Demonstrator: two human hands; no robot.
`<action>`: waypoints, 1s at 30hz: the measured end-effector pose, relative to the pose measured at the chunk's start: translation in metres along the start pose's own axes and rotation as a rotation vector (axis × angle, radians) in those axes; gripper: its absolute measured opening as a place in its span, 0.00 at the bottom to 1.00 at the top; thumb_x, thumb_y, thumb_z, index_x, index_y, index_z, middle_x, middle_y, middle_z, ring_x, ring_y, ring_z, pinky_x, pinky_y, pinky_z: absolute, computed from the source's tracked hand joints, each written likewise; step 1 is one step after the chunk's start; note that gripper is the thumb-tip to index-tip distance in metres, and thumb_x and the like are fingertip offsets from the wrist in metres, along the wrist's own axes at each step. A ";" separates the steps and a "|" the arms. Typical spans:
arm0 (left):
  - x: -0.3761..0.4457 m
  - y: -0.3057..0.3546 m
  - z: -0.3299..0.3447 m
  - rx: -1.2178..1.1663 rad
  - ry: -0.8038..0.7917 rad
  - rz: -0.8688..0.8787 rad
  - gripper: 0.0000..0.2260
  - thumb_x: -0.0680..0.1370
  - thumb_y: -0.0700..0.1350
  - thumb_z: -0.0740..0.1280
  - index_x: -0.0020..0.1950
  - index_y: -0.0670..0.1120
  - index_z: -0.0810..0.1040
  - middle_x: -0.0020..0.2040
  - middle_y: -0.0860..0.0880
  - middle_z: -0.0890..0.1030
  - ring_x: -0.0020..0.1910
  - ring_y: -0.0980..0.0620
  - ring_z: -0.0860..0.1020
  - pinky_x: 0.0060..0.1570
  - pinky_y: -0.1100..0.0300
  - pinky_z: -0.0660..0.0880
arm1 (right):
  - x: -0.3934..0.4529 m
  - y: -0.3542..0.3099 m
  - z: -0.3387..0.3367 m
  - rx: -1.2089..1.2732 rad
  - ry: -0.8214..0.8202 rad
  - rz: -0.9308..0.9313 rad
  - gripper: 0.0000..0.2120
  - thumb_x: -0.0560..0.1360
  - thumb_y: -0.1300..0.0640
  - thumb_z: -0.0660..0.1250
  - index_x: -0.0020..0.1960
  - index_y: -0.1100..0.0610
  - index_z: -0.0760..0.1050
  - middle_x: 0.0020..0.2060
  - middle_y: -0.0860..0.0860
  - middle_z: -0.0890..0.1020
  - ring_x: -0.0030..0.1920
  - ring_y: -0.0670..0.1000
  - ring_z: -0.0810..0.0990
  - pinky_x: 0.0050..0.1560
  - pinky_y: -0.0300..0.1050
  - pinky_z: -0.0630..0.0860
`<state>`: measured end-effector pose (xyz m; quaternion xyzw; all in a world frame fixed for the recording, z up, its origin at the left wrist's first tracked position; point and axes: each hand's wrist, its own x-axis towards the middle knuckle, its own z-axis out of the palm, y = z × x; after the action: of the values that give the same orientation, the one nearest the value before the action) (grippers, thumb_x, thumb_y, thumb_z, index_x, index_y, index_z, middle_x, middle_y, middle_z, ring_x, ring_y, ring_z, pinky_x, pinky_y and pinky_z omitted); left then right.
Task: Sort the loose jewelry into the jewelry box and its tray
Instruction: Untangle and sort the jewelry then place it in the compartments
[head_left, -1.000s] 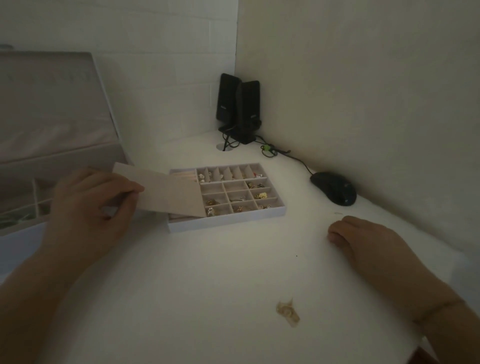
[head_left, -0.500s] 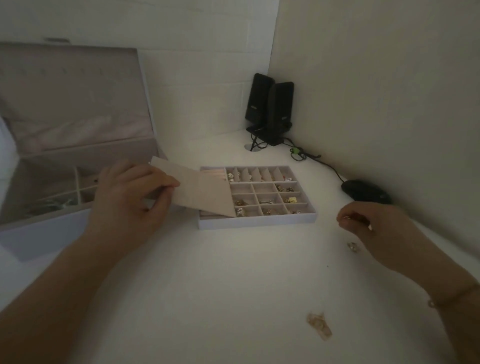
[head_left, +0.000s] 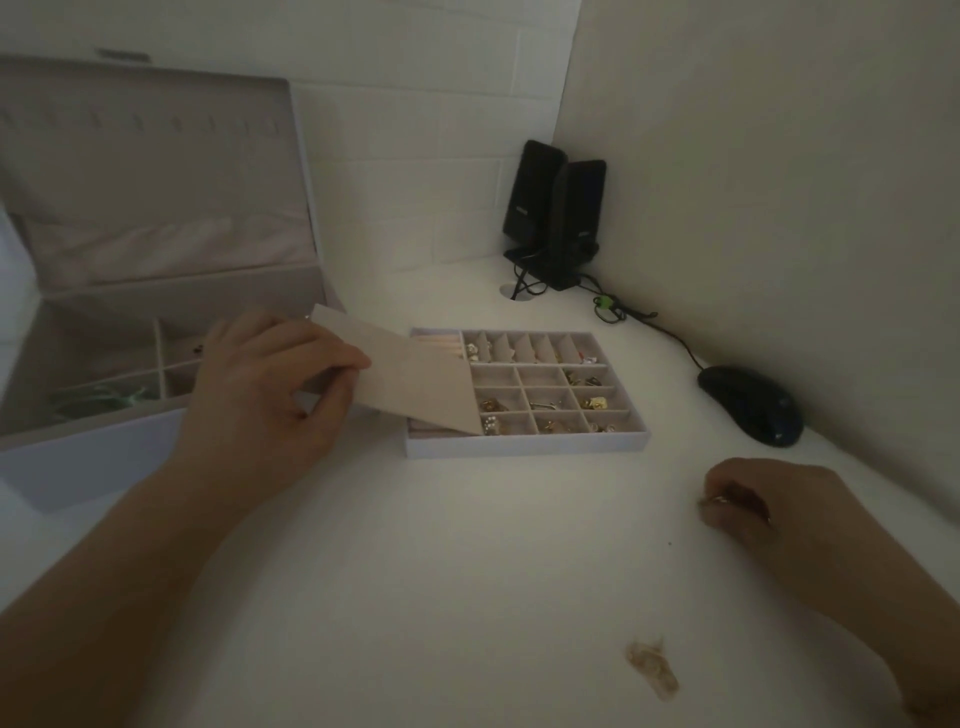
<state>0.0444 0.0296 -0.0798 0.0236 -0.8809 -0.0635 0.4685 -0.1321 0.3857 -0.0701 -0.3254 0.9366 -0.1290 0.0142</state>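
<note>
**One box, one tray, two hands at work**

One white desk (head_left: 441, 571) carries everything. On its left stands one jewelry box (head_left: 78, 457), lid raised upright; its open interior is split by dividers, and something pale green lies in a front compartment, too dim to name. Just right of the box sits one shallow tray (head_left: 524, 446), gridded into small cells. Several cells hold small gold and silver pieces (head_left: 597, 402): along the back row, down the right column and across the front row; an exact count cannot be made in this light. One flat beige card (head_left: 410, 382) lies tilted over the tray's left part, hiding the cells beneath it.

Two black speakers (head_left: 558, 218) stand in the far corner, with one black mouse (head_left: 748, 405) near the right wall.

The left hand (head_left: 265, 400) grips the card's left end, fingers curled over its top edge and thumb below. The right hand (head_left: 769, 504), resting on the desk well apart from the tray, pinches one small metallic piece (head_left: 719, 500) at its curled fingertips. One brownish smear (head_left: 652, 670) marks the desk nearby.
</note>
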 end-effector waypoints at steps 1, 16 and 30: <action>0.000 0.000 0.000 0.005 -0.002 -0.001 0.05 0.73 0.39 0.69 0.43 0.43 0.85 0.42 0.47 0.84 0.38 0.42 0.77 0.41 0.44 0.73 | 0.002 -0.009 -0.004 0.020 0.013 -0.045 0.03 0.73 0.56 0.70 0.40 0.52 0.78 0.34 0.46 0.79 0.34 0.40 0.73 0.38 0.29 0.64; -0.001 0.001 -0.002 0.004 -0.030 -0.031 0.06 0.75 0.41 0.67 0.44 0.45 0.85 0.43 0.49 0.84 0.39 0.42 0.77 0.43 0.44 0.73 | 0.142 -0.118 0.037 0.216 0.097 -0.270 0.01 0.73 0.50 0.69 0.45 0.45 0.80 0.38 0.43 0.79 0.39 0.40 0.75 0.38 0.35 0.67; -0.002 0.002 0.002 0.008 -0.020 -0.023 0.05 0.73 0.38 0.69 0.44 0.42 0.84 0.42 0.44 0.84 0.38 0.44 0.75 0.42 0.50 0.71 | -0.040 -0.042 0.005 0.126 -0.435 -0.623 0.22 0.67 0.27 0.58 0.58 0.33 0.70 0.58 0.33 0.69 0.52 0.38 0.76 0.49 0.32 0.75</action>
<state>0.0445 0.0320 -0.0824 0.0348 -0.8855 -0.0654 0.4587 -0.0748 0.3776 -0.0669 -0.6128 0.7581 -0.1126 0.1927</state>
